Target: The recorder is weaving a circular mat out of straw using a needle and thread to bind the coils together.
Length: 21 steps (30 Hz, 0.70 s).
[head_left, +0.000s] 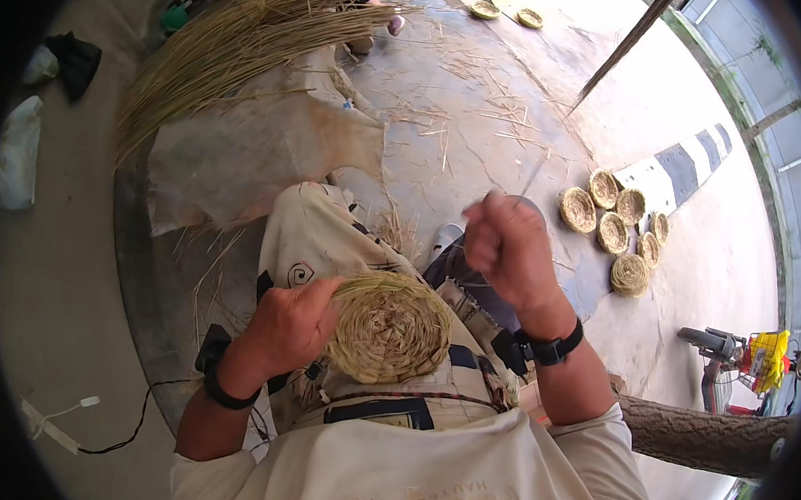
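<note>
My left hand (290,324) grips the rim of a small round woven straw basket (387,329) resting upside down on my lap. Its coiled base faces up. My right hand (507,247) is raised to the right of the basket, fingers closed on a thin straw strand (533,175) that runs up and away from it. Both wrists wear black bands.
A large bundle of long straw (239,42) lies on a pale sheet (252,152) ahead left. Several finished small baskets (615,227) sit in a cluster at right beside a black-and-white kerb. Loose straw litters the concrete. A scooter (730,358) and a log (708,436) are lower right.
</note>
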Motion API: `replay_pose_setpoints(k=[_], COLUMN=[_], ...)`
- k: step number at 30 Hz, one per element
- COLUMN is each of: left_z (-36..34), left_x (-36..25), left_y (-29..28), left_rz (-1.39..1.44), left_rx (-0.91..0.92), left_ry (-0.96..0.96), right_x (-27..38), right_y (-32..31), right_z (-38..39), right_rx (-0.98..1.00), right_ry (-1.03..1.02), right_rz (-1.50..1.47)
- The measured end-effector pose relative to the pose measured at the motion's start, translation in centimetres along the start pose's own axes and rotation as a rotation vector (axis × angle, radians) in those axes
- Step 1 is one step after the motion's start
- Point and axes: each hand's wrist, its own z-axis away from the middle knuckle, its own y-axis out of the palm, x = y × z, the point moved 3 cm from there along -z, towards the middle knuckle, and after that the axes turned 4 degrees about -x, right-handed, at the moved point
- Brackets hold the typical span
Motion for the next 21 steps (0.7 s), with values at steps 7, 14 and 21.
replay_pose_setpoints(k=[7, 14, 21], left_z=[0.4, 0.5, -0.6], left_x=[0.3, 1.4, 1.6], left_y=[-1.2, -0.2, 0.0], left_rz=[0.152, 0.109, 0.235], left_rx=[0.025, 0.001, 0.025], left_ry=[0.097, -0.084, -0.149], right_x=[-2.3, -7.6, -7.1], right_y=[16.7, 13.3, 12.2], right_z=[3.0, 5.5, 5.0], right_rx=[1.069, 1.111, 1.134], right_ry=[-0.784, -0.481, -0.383], right_rz=[0.741, 0.763, 0.845])
